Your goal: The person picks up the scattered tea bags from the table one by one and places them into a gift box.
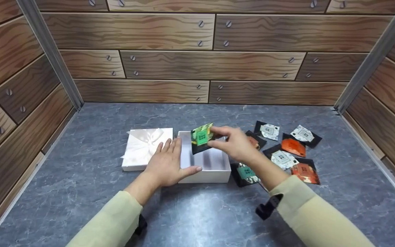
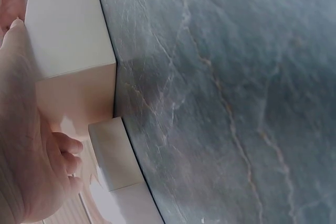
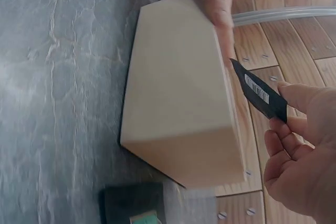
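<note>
My right hand [image 1: 235, 142] pinches a flat black sachet [image 1: 201, 138] with a green and yellow label by its right edge, over the white box [image 1: 204, 176]. In the right wrist view the back of this sachet [image 3: 257, 90] is black with a white barcode strip. My left hand [image 1: 168, 163] lies with straight fingers at the left side of the box, its thumb across the front rim. Beside those fingers is the white lid [image 1: 135, 151] with a pale ribbon bow. Inside, the box shows pale walls and a lengthwise ridge or fold.
Several black sachets with white, orange and teal labels lie loosely on the grey marbled table [image 1: 197, 212] right of the box, among them a teal-labelled sachet [image 1: 247, 174] and an orange-labelled sachet [image 1: 293, 146]. Wood-patterned walls [image 1: 197, 65] enclose the table at the back and sides.
</note>
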Demonstrator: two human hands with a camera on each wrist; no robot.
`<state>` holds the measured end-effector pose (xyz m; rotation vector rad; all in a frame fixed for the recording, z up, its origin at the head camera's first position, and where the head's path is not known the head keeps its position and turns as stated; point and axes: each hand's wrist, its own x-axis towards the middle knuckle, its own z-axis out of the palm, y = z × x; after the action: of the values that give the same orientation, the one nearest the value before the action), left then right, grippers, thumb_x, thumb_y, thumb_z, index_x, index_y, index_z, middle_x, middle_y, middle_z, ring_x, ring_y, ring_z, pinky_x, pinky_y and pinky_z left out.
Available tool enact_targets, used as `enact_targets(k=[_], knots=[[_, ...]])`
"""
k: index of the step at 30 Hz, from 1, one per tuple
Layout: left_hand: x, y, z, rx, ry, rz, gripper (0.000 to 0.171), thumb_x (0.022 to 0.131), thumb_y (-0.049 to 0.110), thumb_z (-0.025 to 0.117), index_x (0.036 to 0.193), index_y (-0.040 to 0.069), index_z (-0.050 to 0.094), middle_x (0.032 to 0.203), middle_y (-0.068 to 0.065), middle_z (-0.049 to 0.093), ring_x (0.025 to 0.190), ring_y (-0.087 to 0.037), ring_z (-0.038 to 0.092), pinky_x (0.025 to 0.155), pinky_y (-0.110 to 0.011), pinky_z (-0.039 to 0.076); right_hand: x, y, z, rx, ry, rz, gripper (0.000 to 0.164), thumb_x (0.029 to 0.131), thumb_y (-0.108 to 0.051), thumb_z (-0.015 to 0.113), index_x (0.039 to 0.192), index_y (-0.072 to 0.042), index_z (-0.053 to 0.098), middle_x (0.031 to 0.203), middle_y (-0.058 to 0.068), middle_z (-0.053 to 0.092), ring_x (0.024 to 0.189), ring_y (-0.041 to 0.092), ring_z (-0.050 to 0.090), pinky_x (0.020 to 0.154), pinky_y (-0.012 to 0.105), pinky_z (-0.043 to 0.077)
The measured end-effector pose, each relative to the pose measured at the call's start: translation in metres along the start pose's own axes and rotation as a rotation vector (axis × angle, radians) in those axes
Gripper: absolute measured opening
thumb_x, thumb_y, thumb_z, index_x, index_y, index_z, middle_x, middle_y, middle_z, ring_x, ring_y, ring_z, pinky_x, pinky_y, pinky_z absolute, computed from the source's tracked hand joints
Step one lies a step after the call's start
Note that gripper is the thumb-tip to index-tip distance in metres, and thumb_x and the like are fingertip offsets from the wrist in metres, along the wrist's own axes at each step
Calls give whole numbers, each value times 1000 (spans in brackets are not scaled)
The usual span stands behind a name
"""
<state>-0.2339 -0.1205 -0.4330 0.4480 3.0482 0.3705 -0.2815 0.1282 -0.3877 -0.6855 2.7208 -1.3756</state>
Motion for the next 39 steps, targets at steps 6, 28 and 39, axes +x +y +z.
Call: enact_targets(k=[6, 28, 39], knots=[[-1, -2, 1, 6, 16, 14, 121, 94, 86, 45, 168, -5, 12, 172, -25, 22, 160, -42, 18, 129, -57, 11, 8, -1, 20, -43, -63, 0, 57, 94, -20, 82, 145, -4, 64, 137, 15, 69, 122, 32, 65, 106, 50, 51], [-3, -2, 1, -20, 53, 42, 125, 92, 88, 46, 165, -9, 18, 169, -27, 28, 157, -44, 24, 128, -58, 15, 22, -2, 44, -182, -225, -26, 62, 92, -18, 82, 145, 5, 61, 133, 24, 68, 119, 37, 65, 105, 51, 52], [-3, -3, 1, -19, 56, 40, 126, 91, 90, 44, 166, -7, 17, 169, -26, 28, 158, -44, 25, 129, -58, 15, 24, -5, 42, -252, -295, -9, 64, 92, -17, 82, 148, 2, 59, 140, 24, 65, 129, 42, 62, 111, 54, 48]])
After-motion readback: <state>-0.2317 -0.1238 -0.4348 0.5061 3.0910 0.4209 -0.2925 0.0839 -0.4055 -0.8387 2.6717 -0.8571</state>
